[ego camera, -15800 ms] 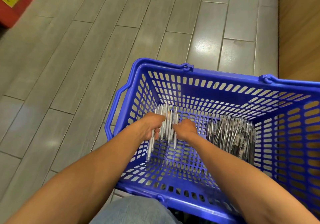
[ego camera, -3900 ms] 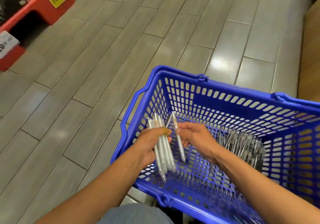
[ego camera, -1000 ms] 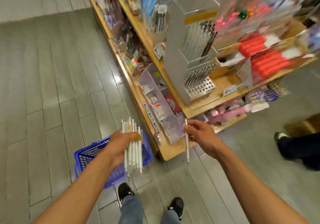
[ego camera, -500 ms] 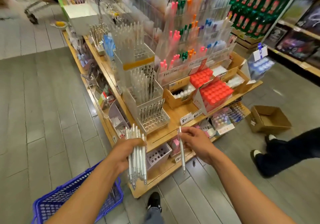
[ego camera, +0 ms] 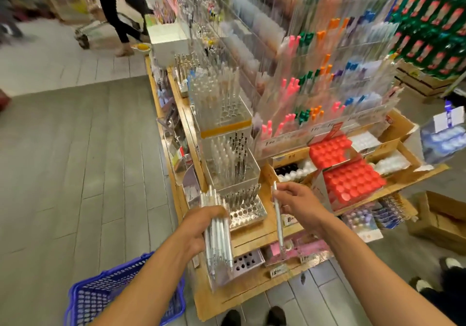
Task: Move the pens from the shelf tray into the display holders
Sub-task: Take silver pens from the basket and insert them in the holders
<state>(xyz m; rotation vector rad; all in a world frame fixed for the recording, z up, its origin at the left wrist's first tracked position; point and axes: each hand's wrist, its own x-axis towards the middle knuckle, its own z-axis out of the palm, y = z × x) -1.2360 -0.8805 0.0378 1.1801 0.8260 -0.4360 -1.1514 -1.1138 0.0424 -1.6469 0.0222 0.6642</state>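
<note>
Left hand [ego camera: 199, 227] grip clenches pen bundle [ego camera: 218, 235]; right hand [ego camera: 300, 199] pinches single pen [ego camera: 278, 221] near top. Pens light, stiff, probably slick; hold mid-barrel.

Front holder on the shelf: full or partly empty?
Partly empty. The front holder has pens standing only along its back rows; the near holes show open. The right hand pinches one pen beside it.

bright, even indoor light; heavy motion blur on the upper shelves [ego camera: 315, 48], wide-angle bending at the edges, soft shadows.
</note>
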